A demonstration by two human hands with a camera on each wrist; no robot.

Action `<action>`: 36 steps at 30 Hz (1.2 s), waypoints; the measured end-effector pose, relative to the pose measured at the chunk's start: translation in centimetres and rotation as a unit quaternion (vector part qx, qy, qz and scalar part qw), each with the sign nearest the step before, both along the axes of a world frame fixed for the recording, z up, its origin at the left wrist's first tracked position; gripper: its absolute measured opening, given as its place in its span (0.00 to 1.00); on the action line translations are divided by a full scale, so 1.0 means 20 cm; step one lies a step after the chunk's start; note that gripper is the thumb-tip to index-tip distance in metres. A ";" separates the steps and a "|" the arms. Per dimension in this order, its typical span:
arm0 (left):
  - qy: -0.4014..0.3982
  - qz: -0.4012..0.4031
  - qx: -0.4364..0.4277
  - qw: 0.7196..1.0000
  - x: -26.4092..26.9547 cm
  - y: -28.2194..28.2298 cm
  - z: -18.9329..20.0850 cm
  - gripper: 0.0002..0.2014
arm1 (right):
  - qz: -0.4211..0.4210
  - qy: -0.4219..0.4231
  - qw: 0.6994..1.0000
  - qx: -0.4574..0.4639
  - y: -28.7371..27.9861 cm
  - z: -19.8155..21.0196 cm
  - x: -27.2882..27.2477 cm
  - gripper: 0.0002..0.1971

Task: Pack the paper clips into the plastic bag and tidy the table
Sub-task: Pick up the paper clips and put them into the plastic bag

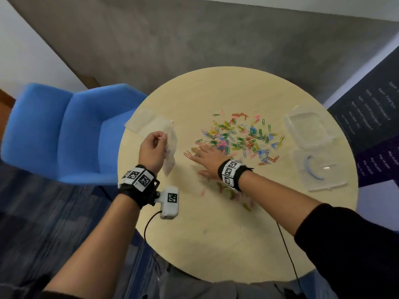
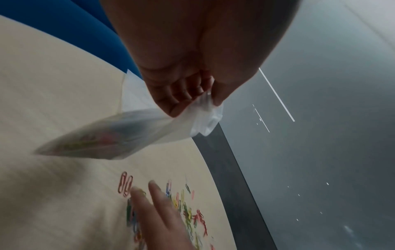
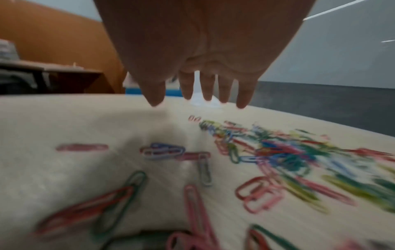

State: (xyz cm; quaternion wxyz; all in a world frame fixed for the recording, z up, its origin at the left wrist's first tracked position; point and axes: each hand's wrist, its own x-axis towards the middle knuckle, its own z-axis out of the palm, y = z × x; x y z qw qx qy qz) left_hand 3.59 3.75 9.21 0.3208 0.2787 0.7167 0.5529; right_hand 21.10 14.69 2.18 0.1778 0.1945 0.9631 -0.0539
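Several coloured paper clips (image 1: 239, 138) lie scattered over the middle of the round beige table (image 1: 216, 244). My left hand (image 1: 153, 147) pinches the gathered top of a small clear plastic bag (image 1: 170, 154), which hangs above the table's left side. In the left wrist view the plastic bag (image 2: 119, 137) shows a few clips inside. My right hand (image 1: 207, 157) is flat with fingers spread, low over the near left edge of the pile. In the right wrist view its fingers (image 3: 208, 89) point over the blurred paper clips (image 3: 267, 152).
More clear bags (image 1: 146, 121) lie flat at the table's far left. An empty clear plastic box (image 1: 308, 128) and its lid (image 1: 319, 169) sit at the right. A few stray clips (image 1: 228, 190) lie under my right forearm. A blue armchair (image 1: 64, 130) stands to the left.
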 end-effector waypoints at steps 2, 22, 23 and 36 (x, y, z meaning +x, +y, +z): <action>0.005 0.014 -0.006 1.000 -0.06 -0.03 0.00 0.07 | 0.013 -0.017 1.000 0.022 -0.01 -0.07 -0.08 0.34; -0.025 0.005 -0.026 0.999 0.00 -0.02 -0.10 0.04 | -0.117 -0.049 0.992 0.002 0.10 0.00 0.04 0.11; -0.027 0.005 -0.029 0.999 0.00 -0.02 -0.11 0.04 | -0.143 -0.035 0.989 -0.017 0.11 0.00 0.04 0.09; -0.135 -0.060 -0.048 0.988 0.22 0.00 -0.15 0.06 | -0.563 0.414 0.338 -0.630 -0.04 0.21 0.35 0.15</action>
